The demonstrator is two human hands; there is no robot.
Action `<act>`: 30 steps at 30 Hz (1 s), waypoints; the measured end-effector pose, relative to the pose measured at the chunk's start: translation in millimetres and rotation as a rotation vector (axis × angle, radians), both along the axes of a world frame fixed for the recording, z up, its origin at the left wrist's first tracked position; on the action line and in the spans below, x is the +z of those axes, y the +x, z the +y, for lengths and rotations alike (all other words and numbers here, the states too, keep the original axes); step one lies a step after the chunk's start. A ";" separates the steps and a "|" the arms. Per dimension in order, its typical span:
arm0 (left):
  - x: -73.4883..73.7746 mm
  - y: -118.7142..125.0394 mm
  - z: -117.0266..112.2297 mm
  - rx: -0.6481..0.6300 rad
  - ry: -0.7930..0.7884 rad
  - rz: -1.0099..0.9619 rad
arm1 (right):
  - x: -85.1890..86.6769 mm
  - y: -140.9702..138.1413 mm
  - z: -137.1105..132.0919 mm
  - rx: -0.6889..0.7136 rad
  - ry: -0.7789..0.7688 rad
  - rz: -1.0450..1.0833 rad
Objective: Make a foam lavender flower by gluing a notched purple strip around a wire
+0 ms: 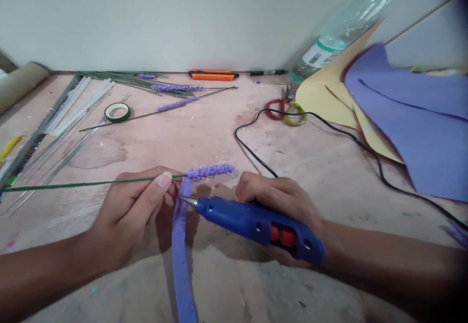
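Note:
My left hand (135, 206) pinches a green wire stem (73, 185) whose right end carries a purple foam lavender spike (210, 171). A purple fringed foam strip (181, 250) hangs from the spike toward the table's front edge. My right hand (281, 198) grips a blue hot glue gun (256, 223) with an orange trigger. Its metal nozzle touches the strip just below the stem, right beside my left thumb.
The glue gun's black cord (329, 128) loops across the wooden table (183, 137). Finished lavender stems (171, 89), green tape roll (117, 112), wires and glue sticks (73, 113) lie at back left. An orange cutter (212, 75), scissors (283, 111), a plastic bottle (340, 35) and purple and yellow foam sheets (413, 118) sit right.

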State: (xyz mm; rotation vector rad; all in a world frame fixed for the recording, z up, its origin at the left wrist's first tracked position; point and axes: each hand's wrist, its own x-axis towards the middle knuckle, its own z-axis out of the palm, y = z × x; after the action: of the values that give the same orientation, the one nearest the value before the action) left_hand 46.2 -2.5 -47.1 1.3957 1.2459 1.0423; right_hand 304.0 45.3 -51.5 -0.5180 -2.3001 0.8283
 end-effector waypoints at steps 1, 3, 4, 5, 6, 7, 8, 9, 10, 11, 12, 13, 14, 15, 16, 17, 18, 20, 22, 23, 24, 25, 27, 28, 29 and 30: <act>0.3 0.7 0.5 -0.006 0.008 -0.009 | 0.1 -0.6 0.2 0.004 0.001 0.007; 0.6 1.5 0.9 -0.018 0.022 -0.026 | 0.1 -1.8 0.6 0.017 0.003 0.031; 0.7 1.6 0.9 -0.022 0.023 -0.028 | -0.1 -2.3 0.9 0.025 0.002 0.039; 0.7 1.3 0.6 -0.024 0.020 -0.024 | -0.3 -2.5 1.2 0.031 0.000 0.041; 0.8 0.7 0.2 -0.026 0.017 -0.018 | -0.7 -2.6 1.5 0.033 -0.004 0.041; 0.8 -0.2 -0.4 -0.032 0.014 -0.013 | -1.2 -2.3 1.7 0.035 -0.007 0.038; 0.9 -1.1 -1.0 -0.035 0.017 -0.012 | -1.8 -1.8 1.9 0.035 -0.008 0.034; 1.1 -2.0 -1.5 -0.040 0.020 -0.008 | -2.4 -1.2 2.1 0.033 -0.009 0.030; 1.3 -2.7 -1.9 -0.044 0.026 0.001 | -2.9 -0.5 2.1 0.031 -0.009 0.027; 1.6 -3.1 -2.1 -0.046 0.030 0.012 | -3.4 0.0 2.2 0.027 -0.011 0.021; 2.0 -3.1 -2.1 -0.045 0.030 0.022 | -3.7 0.5 2.2 0.026 -0.016 0.015; 2.4 -2.8 -1.9 -0.040 0.030 0.027 | -3.9 0.8 2.3 0.027 -0.021 0.013; 2.9 -2.1 -1.5 -0.039 0.030 0.028 | -3.9 0.9 2.3 0.034 -0.027 0.014; 3.3 -1.2 -1.0 -0.036 0.034 0.025 | -3.8 0.8 2.3 0.040 -0.032 0.016; 3.7 -0.3 -0.4 -0.036 0.043 0.019 | -3.6 0.7 2.3 0.046 -0.036 0.015; 4.0 0.4 0.2 -0.040 0.053 0.017 | -3.4 0.5 2.3 0.048 -0.036 0.012; 4.2 0.7 0.6 -0.046 0.067 0.022 | -3.3 0.4 2.2 0.048 -0.033 0.008; 3.9 0.2 0.9 -0.057 0.080 0.043 | -3.4 0.2 1.9 0.048 -0.028 0.004; 3.0 -1.6 0.3 -0.062 0.079 0.070 | -3.4 0.2 1.3 0.054 -0.034 0.011; 2.4 -2.8 -0.2 -0.064 0.075 0.082 | -3.0 0.3 0.9 0.056 -0.041 0.015; 1.7 -3.8 -0.8 -0.068 0.074 0.095 | -2.2 0.3 0.4 0.055 -0.049 0.015; 1.1 -4.7 -1.4 -0.072 0.072 0.110 | -0.9 0.3 -0.1 0.054 -0.058 0.011; 0.1 -5.6 -2.2 -0.076 0.086 0.138 | 3.0 -0.1 -1.1 0.046 -0.081 -0.014; -0.2 -5.7 -2.4 -0.080 0.091 0.154 | 5.3 -0.3 -1.4 0.039 -0.093 -0.035; -0.4 -5.5 -2.4 -0.082 0.103 0.164 | 7.7 -0.5 -1.6 0.031 -0.104 -0.054; -0.4 -5.2 -2.2 -0.081 0.118 0.169 | 9.7 -0.5 -1.7 0.026 -0.111 -0.073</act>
State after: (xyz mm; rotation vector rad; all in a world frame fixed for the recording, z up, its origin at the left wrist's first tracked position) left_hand 41.0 -4.7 -47.5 1.6392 1.2542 0.9712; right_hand 303.4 43.6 -41.8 -0.5765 -2.3412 0.9695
